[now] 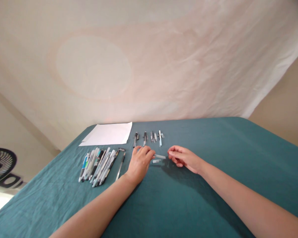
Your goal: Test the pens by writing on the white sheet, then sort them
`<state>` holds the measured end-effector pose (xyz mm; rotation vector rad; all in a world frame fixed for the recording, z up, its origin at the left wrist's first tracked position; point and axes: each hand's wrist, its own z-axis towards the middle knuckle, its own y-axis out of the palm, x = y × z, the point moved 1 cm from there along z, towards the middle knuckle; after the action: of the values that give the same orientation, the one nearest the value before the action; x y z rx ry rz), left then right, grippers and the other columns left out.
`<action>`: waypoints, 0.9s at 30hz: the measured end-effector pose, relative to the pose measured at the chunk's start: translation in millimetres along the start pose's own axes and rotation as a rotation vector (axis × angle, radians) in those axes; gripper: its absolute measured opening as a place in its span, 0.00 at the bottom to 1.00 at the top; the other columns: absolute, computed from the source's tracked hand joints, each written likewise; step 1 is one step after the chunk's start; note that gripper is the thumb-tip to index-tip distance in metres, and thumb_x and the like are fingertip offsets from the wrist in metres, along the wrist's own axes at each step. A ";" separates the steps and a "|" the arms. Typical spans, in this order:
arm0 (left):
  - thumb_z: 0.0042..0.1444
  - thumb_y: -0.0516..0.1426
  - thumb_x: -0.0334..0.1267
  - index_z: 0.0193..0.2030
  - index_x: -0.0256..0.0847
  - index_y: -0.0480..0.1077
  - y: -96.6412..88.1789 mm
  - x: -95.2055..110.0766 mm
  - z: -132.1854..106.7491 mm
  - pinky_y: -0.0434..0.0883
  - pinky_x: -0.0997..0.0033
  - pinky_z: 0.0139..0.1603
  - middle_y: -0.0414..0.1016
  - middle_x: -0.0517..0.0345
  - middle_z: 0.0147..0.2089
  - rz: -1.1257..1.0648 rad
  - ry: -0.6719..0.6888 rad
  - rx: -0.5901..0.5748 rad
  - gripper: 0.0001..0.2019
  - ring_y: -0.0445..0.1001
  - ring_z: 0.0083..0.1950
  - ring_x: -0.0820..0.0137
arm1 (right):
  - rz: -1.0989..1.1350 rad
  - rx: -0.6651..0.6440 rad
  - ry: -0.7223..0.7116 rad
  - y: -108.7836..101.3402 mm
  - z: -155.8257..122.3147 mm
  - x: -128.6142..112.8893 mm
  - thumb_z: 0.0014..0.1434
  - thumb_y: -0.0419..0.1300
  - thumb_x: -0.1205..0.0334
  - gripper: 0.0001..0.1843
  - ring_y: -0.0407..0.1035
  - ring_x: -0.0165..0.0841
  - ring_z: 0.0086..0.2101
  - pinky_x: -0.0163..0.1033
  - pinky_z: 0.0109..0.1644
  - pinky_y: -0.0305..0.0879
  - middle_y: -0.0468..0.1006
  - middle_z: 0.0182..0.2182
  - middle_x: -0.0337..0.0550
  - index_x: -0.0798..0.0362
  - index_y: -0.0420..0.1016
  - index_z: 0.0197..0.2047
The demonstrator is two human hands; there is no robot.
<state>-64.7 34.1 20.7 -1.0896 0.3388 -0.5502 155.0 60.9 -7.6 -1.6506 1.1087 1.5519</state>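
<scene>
My left hand [140,162] is closed, with a pale translucent pen barrel [160,156] sticking out to the right from its fingertips. Just below the barrel, a small clear pen cap [156,161] lies on the cloth. To the right, my right hand [183,158] has its fingers curled and pressed together close to the barrel's free end; whatever they may pinch is too small to make out. A single clear pen with a dark grip [120,166] lies left of my left wrist.
A pile of pens [98,167] lies on the left of the green cloth [213,138]. Behind my hands, several small groups of pens and parts, including a pale pen [160,138], form a row. White paper [106,134] lies at the back left. A fan [1,165] stands beyond the left edge.
</scene>
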 end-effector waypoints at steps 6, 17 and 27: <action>0.64 0.46 0.34 0.42 0.43 0.68 -0.5 2.7 1.1 0.55 0.59 0.55 0.69 0.55 0.41 -0.009 0.006 -0.016 0.10 0.66 0.44 0.66 | -0.565 0.061 -0.133 9.1 -0.3 6.5 0.54 0.59 0.50 0.15 0.63 0.28 0.27 0.32 0.30 0.57 0.72 0.26 0.38 0.55 0.71 0.34; 0.62 0.48 0.32 0.42 0.44 0.68 -0.2 4.2 0.5 0.54 0.58 0.55 0.69 0.56 0.41 0.016 0.023 -0.039 0.09 0.67 0.43 0.67 | -0.922 0.002 -0.306 11.9 -7.7 -3.4 0.61 0.51 0.55 0.14 0.64 0.28 0.25 0.32 0.29 0.54 0.74 0.24 0.38 0.54 0.73 0.33; 0.62 0.48 0.31 0.43 0.45 0.68 1.4 -6.0 0.1 0.55 0.58 0.56 0.70 0.56 0.41 -0.022 -0.022 0.010 0.10 0.67 0.45 0.67 | -1.002 -0.077 -0.238 -9.0 -10.6 -11.9 0.58 0.54 0.56 0.12 0.64 0.28 0.23 0.32 0.27 0.53 0.73 0.21 0.36 0.52 0.74 0.29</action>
<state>-69.2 38.1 19.4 -1.0903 0.3049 -0.5581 168.4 57.8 4.5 -1.6124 0.0215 1.0566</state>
